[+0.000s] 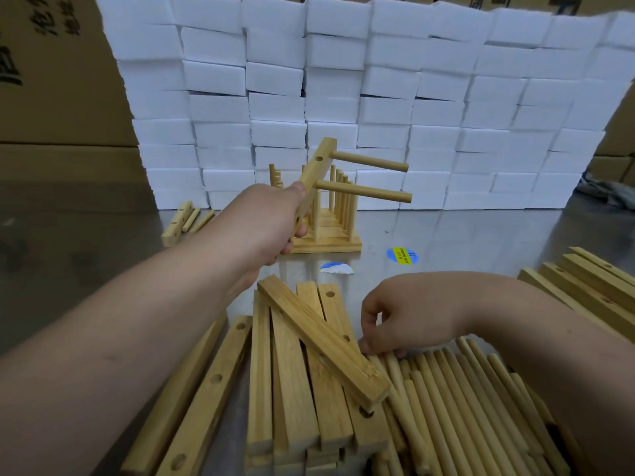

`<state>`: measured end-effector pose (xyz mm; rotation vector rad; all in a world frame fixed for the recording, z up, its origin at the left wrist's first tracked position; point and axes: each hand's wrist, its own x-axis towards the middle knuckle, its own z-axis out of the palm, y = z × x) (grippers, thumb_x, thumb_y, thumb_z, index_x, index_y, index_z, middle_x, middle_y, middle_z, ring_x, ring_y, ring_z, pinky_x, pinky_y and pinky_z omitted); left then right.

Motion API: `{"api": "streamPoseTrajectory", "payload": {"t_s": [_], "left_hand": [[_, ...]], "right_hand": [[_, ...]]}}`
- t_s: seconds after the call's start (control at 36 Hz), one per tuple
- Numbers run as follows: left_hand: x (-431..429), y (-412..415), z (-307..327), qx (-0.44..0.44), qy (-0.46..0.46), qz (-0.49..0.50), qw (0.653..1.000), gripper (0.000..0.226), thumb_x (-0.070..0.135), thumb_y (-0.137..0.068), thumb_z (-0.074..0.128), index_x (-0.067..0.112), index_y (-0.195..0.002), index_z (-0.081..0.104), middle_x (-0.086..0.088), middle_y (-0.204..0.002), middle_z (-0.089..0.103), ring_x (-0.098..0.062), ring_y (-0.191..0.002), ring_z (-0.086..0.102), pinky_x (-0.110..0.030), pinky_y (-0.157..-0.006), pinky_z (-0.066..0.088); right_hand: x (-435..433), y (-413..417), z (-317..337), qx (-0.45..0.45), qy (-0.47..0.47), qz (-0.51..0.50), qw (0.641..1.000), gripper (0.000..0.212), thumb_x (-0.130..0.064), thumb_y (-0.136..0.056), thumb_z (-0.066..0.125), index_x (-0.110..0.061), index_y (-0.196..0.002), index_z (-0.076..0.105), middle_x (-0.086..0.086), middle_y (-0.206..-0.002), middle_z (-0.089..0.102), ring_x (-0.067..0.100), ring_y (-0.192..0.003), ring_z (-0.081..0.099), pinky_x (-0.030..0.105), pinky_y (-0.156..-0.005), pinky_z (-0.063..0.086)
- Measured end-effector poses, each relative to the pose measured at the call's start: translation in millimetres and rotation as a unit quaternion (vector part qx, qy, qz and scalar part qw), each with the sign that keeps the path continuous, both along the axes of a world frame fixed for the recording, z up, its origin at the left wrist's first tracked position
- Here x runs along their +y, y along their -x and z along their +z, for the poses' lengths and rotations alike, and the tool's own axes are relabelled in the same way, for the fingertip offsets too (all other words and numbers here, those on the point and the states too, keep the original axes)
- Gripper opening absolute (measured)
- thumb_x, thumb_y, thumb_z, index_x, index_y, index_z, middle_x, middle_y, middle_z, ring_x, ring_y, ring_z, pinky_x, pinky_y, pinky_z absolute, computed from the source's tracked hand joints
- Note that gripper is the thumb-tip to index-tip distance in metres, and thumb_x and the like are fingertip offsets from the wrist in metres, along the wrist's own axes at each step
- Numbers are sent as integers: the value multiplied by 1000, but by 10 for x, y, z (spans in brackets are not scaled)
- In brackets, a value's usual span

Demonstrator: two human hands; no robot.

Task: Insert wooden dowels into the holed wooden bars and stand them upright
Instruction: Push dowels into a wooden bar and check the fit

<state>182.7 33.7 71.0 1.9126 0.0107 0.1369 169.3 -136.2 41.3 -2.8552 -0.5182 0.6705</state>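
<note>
While the fingers of the left hand (275,225) grip the holed bar (314,173) by its lower end, two dowels (369,161) projecting beyond them, the right hand (405,314) fingers curl onto the loose dowel pile (464,389) beneath; whether one is pinched cannot be told. Take one dowel, align it square to the bar, press fully home.

1. The left hand (275,223) grips the lower end of a tilted holed bar (318,166), held off the table.
2. Above the grip, two inserted dowels (369,161) jut rightward.
3. Just behind it, finished bars (330,231) stand upright.
4. Below and right of it, the right hand (395,317) touches the loose dowels (464,389) with curled fingers; whether it pinches one is unclear.
</note>
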Motion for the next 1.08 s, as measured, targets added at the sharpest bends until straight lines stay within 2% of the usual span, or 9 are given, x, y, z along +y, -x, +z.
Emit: {"api": "streamPoseTrajectory", "payload": {"t_s": [0.14,0.28,0.36,0.44,0.5,0.67,0.86,0.97,1.08], "left_hand": [[2,5,1,1,4,-1,1000,37,38,-97,38,17,-76,60,5,-56,51,-5,-33,37,-19,-43,28],[-8,14,8,2,0,-1,1000,36,38,-97,39,16,-78,61,4,-58,51,-7,-37,38,-19,-43,28],[-5,12,6,0,1,-2,1000,36,38,-97,39,16,-78,60,4,-58,51,-8,-39,38,-19,-43,28],[-1,8,6,2,0,-1,1000,36,38,-97,39,16,-80,61,4,-58,51,-7,-37,37,-18,-41,28],[0,6,8,2,-1,2,1000,36,38,-97,39,16,-80,61,4,-59,51,-8,-39,38,-19,-42,29],[-3,7,11,-1,4,4,1000,35,37,-97,39,16,-79,61,3,-59,52,-11,-42,39,-21,-45,29],[11,-15,-10,9,22,3,1000,35,38,-97,40,16,-81,61,4,-59,53,-8,-38,39,-18,-40,29],[19,-29,-29,20,41,0,999,35,38,-96,41,15,-80,61,6,-53,51,-5,-33,38,-15,-37,28],[24,-42,-33,24,49,4,999,35,38,-96,41,14,-81,62,6,-51,51,-6,-35,38,-15,-37,28]], "right_hand": [[-4,-7,-4,-3,4,9,1000,26,-48,-82,58,-24,-89,65,-15,-64,66,-2,-60,60,18,-58,40],[-21,-21,-3,-25,13,18,999,22,-40,-85,55,-22,-89,68,-18,-62,65,-10,-53,52,17,-57,38],[-41,-35,6,-26,6,20,999,21,-38,-84,56,-22,-87,69,-18,-63,66,-9,-52,51,18,-57,38],[-43,-37,17,6,-15,13,1000,25,-39,-83,59,-17,-87,70,-8,-67,68,-1,-55,55,17,-58,43],[-37,-28,34,37,-29,4,999,27,-39,-81,64,-14,-91,70,-7,-66,65,4,-57,58,15,-54,46],[-14,-17,33,62,-35,-2,997,33,-33,-82,67,-7,-103,65,-8,-61,59,-1,-46,53,9,-46,42],[-55,-39,30,45,-35,-1,998,20,-28,-86,61,-13,-98,65,-14,-51,60,0,-52,57,7,-48,40],[-70,-47,24,52,-50,-8,997,19,-28,-85,62,-11,-92,67,-11,-55,62,3,-55,59,12,-55,43],[-71,-51,16,70,-68,-17,995,17,-25,-86,63,-9,-90,67,-10,-61,63,4,-55,59,11,-54,46]]}}
